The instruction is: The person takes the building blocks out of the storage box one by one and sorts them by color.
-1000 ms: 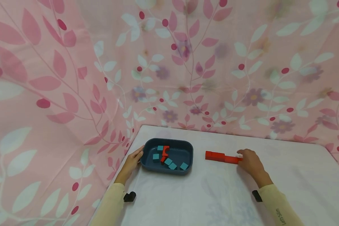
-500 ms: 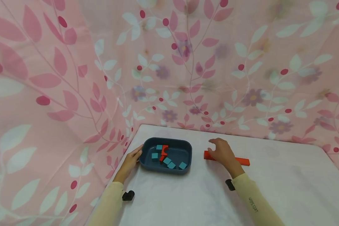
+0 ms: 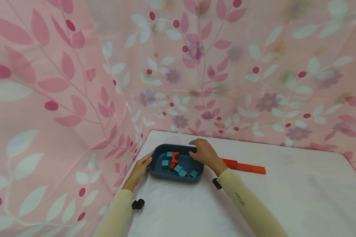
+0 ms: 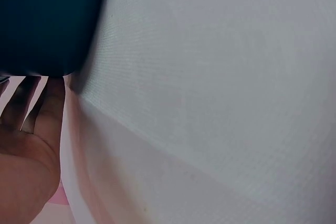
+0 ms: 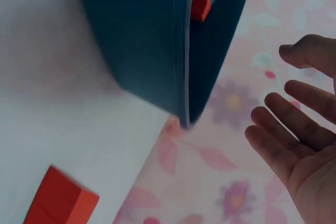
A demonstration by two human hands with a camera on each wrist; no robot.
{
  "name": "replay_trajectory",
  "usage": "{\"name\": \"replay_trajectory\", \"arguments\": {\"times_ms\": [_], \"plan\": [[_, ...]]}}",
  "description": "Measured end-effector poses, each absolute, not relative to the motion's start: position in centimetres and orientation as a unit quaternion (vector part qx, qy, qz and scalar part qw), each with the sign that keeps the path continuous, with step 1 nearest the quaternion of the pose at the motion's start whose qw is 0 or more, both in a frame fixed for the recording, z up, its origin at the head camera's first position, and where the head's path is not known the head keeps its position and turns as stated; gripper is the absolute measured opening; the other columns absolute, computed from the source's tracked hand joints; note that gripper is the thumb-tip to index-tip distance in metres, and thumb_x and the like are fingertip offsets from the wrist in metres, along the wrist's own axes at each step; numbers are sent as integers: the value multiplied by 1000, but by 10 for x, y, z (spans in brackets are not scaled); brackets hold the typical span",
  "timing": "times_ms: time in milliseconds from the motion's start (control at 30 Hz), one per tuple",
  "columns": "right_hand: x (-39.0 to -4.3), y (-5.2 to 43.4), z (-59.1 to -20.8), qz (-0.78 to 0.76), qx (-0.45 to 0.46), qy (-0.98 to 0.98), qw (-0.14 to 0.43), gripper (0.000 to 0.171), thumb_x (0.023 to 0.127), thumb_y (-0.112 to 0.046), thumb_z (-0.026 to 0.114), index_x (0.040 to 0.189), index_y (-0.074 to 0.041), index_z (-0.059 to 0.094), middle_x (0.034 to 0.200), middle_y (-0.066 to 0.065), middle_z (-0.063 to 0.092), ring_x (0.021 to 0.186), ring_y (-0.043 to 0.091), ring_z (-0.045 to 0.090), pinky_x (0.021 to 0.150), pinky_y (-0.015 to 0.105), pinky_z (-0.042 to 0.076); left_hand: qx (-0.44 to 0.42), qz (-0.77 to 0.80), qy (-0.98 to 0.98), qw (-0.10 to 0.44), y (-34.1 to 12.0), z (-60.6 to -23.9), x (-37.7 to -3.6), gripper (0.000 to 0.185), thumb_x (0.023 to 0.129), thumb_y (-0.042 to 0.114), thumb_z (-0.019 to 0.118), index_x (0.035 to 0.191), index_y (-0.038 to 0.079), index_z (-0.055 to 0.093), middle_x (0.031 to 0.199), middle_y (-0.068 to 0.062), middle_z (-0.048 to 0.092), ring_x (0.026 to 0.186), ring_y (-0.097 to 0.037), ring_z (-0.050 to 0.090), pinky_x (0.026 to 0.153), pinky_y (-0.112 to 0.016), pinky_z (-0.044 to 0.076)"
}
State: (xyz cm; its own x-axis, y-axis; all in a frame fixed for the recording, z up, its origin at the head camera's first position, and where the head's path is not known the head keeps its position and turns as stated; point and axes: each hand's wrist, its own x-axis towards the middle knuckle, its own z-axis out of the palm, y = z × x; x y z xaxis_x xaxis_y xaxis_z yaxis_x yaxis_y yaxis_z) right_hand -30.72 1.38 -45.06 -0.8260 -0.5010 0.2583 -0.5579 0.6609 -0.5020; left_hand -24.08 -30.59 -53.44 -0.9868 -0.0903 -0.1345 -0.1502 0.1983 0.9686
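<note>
A dark blue tray (image 3: 184,178) lies on the white-covered table, with several teal cubes (image 3: 165,163), a red arch block (image 3: 175,156) and a small red block (image 3: 173,165) inside. My left hand (image 3: 140,167) touches the tray's left end; the left wrist view shows its fairly straight fingers (image 4: 50,108) reaching up to the tray wall. Over the tray's right end hovers my right hand (image 3: 206,154), fingers spread and nothing between them. In the right wrist view its fingers (image 5: 281,153) stand apart from the rim. A row of red blocks (image 3: 243,166) lies right of the tray, partly behind the right wrist.
Pink floral cloth (image 3: 225,65) hangs behind the table and along its left side. White cloth (image 3: 308,197) covers the tabletop. A small black wrist mount (image 3: 138,204) sits at the left sleeve, another (image 3: 217,183) at the right.
My right hand has moved left from the far end of the red row, across it, to over the tray's right end. The left hand, tray and blocks have stayed in place.
</note>
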Motion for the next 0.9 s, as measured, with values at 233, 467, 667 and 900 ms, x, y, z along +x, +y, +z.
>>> {"name": "replay_trajectory", "arguments": {"times_ms": [233,467,667,900], "plan": [[-306,-10,-465,291,327,-899,10,42,84,-22,78,121,-4,68,116,9,67,108,24,61,95,40,49,-83,627,774,27,-303,-539,-240,42,104,28,50,146,28,48,152,-6,40,136,-26,39,105,-49,39],[-310,-30,-474,317,353,-880,-13,42,83,-14,77,121,-1,67,117,13,67,111,28,60,97,43,47,-87,619,780,23,-307,-537,-240,42,103,31,50,145,32,48,152,-3,39,137,-25,38,105,-49,38],[-315,-44,-484,325,342,-880,-51,45,83,-14,77,124,0,64,120,15,65,110,29,59,95,43,48,-83,623,778,18,-309,-535,-242,42,103,31,50,145,30,48,152,-2,40,137,-24,38,106,-49,37],[-317,-53,-493,315,328,-889,-58,46,81,-13,79,122,0,66,115,12,67,101,23,58,92,39,50,-75,635,769,15,-308,-536,-242,43,103,30,51,145,26,48,152,-3,40,136,-23,38,106,-48,37]]}}
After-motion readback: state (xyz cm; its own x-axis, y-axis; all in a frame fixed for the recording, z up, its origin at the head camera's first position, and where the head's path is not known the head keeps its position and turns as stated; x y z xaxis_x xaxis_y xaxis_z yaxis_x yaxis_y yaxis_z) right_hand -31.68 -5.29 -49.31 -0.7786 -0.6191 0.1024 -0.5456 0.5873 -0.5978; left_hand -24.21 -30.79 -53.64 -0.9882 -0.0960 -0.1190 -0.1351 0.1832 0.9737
